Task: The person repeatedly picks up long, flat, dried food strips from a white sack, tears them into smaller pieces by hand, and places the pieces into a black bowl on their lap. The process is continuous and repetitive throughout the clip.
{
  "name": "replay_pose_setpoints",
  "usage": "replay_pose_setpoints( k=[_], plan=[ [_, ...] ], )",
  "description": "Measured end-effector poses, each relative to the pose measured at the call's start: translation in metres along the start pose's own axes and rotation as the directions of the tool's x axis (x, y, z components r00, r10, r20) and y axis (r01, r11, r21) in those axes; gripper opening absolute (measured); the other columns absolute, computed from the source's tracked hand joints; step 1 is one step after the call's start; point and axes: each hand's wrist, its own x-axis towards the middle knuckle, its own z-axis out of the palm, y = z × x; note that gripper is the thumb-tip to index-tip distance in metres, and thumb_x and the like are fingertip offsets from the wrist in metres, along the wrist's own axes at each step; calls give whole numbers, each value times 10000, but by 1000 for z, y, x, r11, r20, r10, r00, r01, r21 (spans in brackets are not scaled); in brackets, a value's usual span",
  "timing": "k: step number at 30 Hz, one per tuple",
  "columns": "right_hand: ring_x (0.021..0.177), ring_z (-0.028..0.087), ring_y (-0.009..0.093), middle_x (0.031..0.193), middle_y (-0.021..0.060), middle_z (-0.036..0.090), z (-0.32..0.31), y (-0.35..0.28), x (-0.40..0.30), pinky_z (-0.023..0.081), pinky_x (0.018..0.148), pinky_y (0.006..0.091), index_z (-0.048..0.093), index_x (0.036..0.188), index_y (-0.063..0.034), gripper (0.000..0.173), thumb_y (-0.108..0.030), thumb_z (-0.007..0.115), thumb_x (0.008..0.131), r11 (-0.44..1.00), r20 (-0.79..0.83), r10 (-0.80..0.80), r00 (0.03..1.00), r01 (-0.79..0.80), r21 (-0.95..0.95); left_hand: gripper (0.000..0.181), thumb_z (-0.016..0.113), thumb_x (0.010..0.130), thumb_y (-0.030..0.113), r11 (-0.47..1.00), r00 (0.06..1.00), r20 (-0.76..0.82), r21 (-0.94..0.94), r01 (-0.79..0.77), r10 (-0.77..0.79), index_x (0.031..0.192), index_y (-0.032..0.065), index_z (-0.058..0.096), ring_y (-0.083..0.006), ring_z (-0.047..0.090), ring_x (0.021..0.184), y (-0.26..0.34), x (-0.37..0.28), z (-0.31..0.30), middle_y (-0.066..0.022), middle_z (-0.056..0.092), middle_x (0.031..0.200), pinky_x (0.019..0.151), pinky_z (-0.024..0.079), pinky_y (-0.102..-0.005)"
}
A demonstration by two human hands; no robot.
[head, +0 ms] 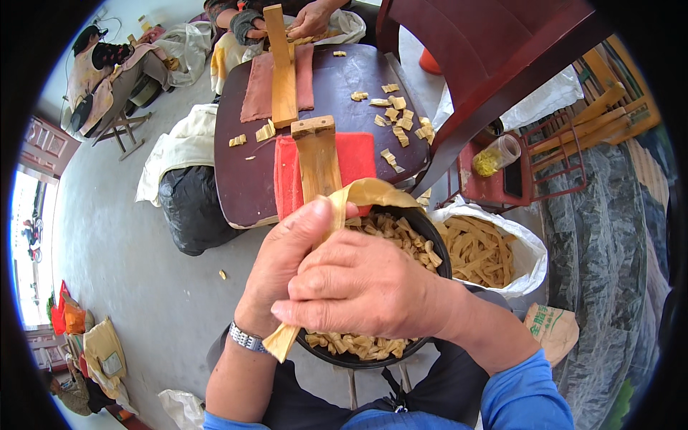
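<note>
A long, flat, pale yellow strip [379,191] of what looks like dried tofu skin passes through both hands, and its short end sticks out below them. My left hand [285,258] grips the strip between thumb and fingers. My right hand [365,285] is closed around it too, overlapping the left. Beneath the hands a round black basin [442,236] holds many small knotted pieces [371,346]. Just beyond, a wooden block [317,161] with a worn end stands over a folded red cloth [357,156].
Cut pieces [398,102] lie scattered on the dark red table [236,177]. At the right stand a white sack [532,263] of strips and a red stool with a jar [497,156]. A dark red chair [484,59] rises nearby. Co-workers sit across the table and at far left.
</note>
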Motion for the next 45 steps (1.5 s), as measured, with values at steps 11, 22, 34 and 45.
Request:
replay_pose_setpoints(
  k=[11,22,34,45],
  plan=[
    [785,643,293,834,126,639,-11,7,-4,522,689,386,708,990,-14,136,-136,718,932,849,-60,502,863,-479,224,208,632,957,99,475,980,200,864,-167,-19,1128,0,697,-212,683,933,-9,-6,-19,-79,740,1053,878,538,-339],
    [695,633,165,768,99,635,-2,37,-36,483,608,370,580,975,-10,365,-349,496,1083,252,438,824,359,-925,284,350,587,922,-55,265,905,231,904,-335,356,1263,23,613,-209,652,971,-15,-11,-31,-105,669,1047,871,521,-319],
    [678,545,65,721,17,623,-21,20,-14,469,591,268,636,961,-42,309,-336,733,968,499,240,804,545,-836,228,173,605,1015,108,842,992,20,526,-117,125,1136,-9,646,-162,690,892,-14,-4,-42,-57,693,986,841,566,-313],
    [731,541,36,811,-14,622,-22,31,-16,466,640,232,666,1001,-13,251,-253,609,1049,349,280,806,522,-801,486,170,662,1004,117,741,901,-94,608,-284,423,1119,28,574,-61,598,749,-18,8,-32,1,607,907,671,498,-209]
  ],
)
